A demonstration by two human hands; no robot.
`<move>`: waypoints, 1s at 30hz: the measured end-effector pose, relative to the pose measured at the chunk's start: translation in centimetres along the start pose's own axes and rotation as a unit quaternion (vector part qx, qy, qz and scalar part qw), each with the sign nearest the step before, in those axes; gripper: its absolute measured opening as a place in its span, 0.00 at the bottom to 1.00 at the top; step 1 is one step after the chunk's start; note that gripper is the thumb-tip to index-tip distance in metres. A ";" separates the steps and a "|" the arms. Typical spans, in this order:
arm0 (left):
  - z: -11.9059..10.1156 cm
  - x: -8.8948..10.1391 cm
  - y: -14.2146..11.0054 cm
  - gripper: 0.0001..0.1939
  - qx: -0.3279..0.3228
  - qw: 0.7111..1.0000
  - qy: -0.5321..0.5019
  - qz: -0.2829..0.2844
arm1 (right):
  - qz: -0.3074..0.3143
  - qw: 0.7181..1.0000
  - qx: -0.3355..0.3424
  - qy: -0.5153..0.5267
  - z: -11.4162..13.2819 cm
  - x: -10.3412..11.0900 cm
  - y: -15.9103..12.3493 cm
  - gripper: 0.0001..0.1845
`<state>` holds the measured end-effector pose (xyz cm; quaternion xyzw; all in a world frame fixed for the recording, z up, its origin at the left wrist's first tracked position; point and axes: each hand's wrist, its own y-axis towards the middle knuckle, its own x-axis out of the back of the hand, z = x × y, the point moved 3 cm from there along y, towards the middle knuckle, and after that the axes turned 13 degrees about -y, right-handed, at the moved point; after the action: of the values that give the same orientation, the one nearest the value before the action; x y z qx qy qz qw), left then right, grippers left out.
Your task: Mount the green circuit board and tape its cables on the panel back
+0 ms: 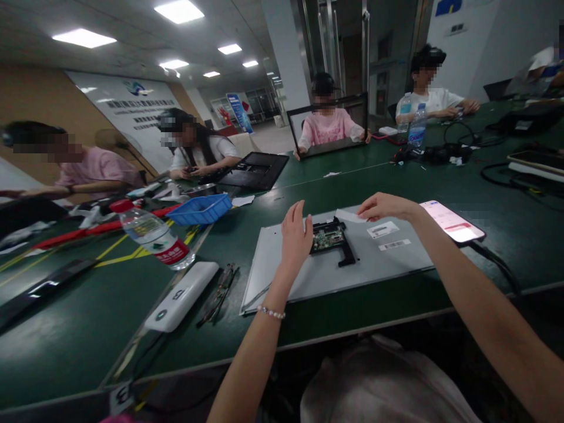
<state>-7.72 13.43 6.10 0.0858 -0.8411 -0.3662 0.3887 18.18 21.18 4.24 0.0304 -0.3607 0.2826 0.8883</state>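
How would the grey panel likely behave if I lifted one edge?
The grey panel looks stiff, with straight edges and a smooth, metal-like face. The circuit board on it might slide if tilted, as no fastening shows.

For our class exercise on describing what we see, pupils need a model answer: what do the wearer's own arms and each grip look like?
Both forearms are slim, with no sleeve in view. The left grip is ungloved; a bracelet of small, pale, round beads circles that wrist. The right grip is ungloved too, its wrist unadorned. No cables or markings show on either arm.
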 end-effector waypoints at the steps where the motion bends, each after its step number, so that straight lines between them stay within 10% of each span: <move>1: -0.3 0.1 0.0 0.21 -0.017 1.000 -0.016 0.002 | 0.043 0.999 0.007 -0.005 0.4 -0.6 -0.1 0.17; 15: -3.7 -2.0 -1.1 0.14 -0.113 0.945 -0.138 0.274 | 0.234 0.968 0.055 -0.068 1.8 -4.5 0.1 0.17; 30: -3.9 -3.0 -2.1 0.20 -0.114 0.905 -0.058 0.406 | 0.193 0.969 0.084 -0.127 2.0 -4.5 0.7 0.16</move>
<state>-3.20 11.08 4.62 -0.3290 -0.7766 -0.2749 0.4615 13.99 19.14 2.65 0.0704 -0.4445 0.4720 0.7581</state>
